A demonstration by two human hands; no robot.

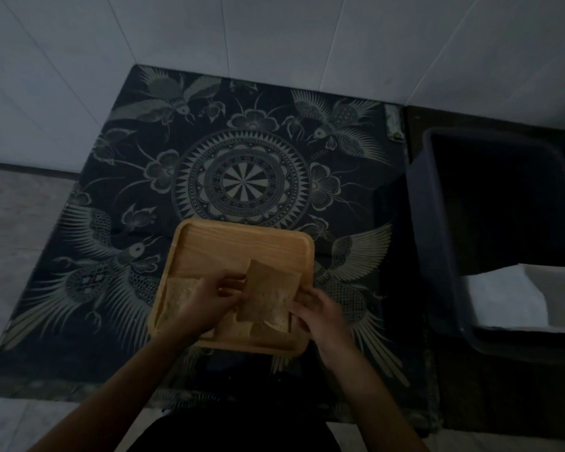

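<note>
A square wooden tray (242, 243) lies on a dark table covered with a patterned cloth (238, 151). Two slices of pale bread rest on the tray's near half. The left slice (180, 298) lies flat, partly under my left hand (209, 301). The right slice (265, 298) is tilted up off the tray, pinched at its left edge by my left fingers. My right hand (320, 314) holds that slice's right edge with curled fingers. The light is dim.
A dark plastic bin (437, 223) stands to the right of the table, with a white container (519, 298) inside its near part. White tiled walls rise behind. Pale floor shows at the left.
</note>
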